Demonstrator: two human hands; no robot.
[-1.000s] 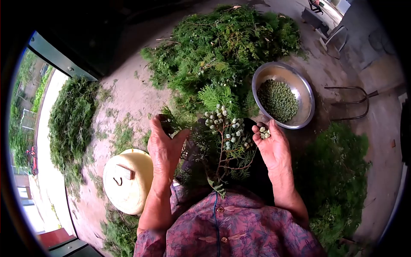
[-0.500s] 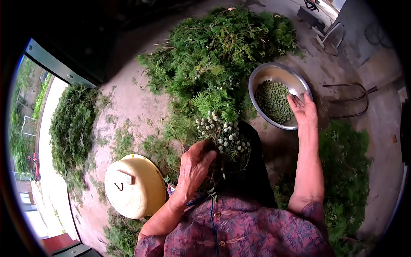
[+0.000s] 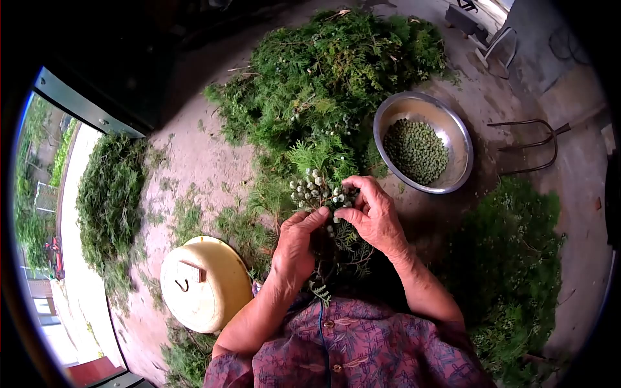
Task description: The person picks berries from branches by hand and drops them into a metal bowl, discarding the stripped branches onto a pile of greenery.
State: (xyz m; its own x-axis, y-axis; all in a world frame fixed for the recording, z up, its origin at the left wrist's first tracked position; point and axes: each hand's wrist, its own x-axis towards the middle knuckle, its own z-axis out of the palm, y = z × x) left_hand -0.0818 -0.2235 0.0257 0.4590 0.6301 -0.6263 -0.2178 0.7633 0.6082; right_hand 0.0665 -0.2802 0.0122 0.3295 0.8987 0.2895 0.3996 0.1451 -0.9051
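My left hand (image 3: 296, 244) is closed around the stem of a cypress sprig, its thumb stretched toward the cones. Pale green cones (image 3: 313, 186) cluster at the sprig's upper end. My right hand (image 3: 378, 218) pinches at the right side of the cluster, thumb and forefinger bent around cones there; its fingers partly hide them. The thumbs are close together, a little apart. A metal basin (image 3: 460, 146) on the floor to the upper right holds many loose green cones (image 3: 415, 151).
A big heap of cypress branches (image 3: 323, 71) lies ahead, with more piles at left (image 3: 111, 194) and right (image 3: 517, 258). An overturned yellow basin (image 3: 213, 291) sits left of my arm. A metal fork head (image 3: 550, 150) lies right of the metal basin.
My right hand has moved from the metal basin, where it was open over the rim, back to the sprig and closed on its cones. My left hand stays on the sprig.
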